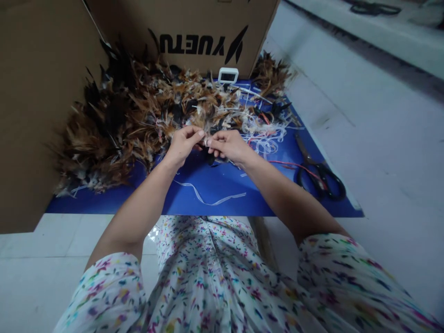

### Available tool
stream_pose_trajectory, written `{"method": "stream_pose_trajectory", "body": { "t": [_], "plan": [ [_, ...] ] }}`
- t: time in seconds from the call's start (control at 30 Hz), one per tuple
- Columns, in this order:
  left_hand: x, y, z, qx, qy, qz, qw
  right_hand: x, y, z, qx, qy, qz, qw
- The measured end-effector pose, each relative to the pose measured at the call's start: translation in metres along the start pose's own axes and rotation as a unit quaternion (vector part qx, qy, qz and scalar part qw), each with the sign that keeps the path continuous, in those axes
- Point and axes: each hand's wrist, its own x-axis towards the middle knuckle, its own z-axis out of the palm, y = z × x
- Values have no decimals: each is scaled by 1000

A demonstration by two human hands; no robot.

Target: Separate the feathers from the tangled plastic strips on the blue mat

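Note:
My left hand (183,144) and my right hand (227,145) meet over the blue tabletop (187,178), thumbs and fingertips nearly touching. Both are closed in a pinch at the base of a small brown feather bunch (207,115), which points away from me. Something small and whitish shows between the fingertips, too small to make out. Just beyond and to the left lies a large heap of brown and black feathers (138,104). Loose white ribbons (265,132) are tangled right of my right hand. A single clear ribbon strip (208,201) lies nearer to me.
Black-handled scissors (321,178) lie at the table's right, with a red cord across them. A small white display device (228,75) stands before a cardboard box (194,23). Another cardboard panel (38,115) rises at left. More feathers (272,71) sit at the far right corner.

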Motion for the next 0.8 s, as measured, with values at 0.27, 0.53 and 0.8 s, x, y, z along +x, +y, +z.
{"method": "stream_pose_trajectory", "body": {
  "t": [0.27, 0.53, 0.8],
  "plan": [
    [12, -1, -15, 12, 72, 53, 996, -8, 15, -9, 29, -4, 21, 999],
    [15, -6, -24, 86, 85, 101, 987, -6, 23, -9, 11, -27, -6, 1000],
    [11, 0, -18, 59, 73, 52, 994, -2, 31, -13, -30, -31, -35, 998]
  ]
}}
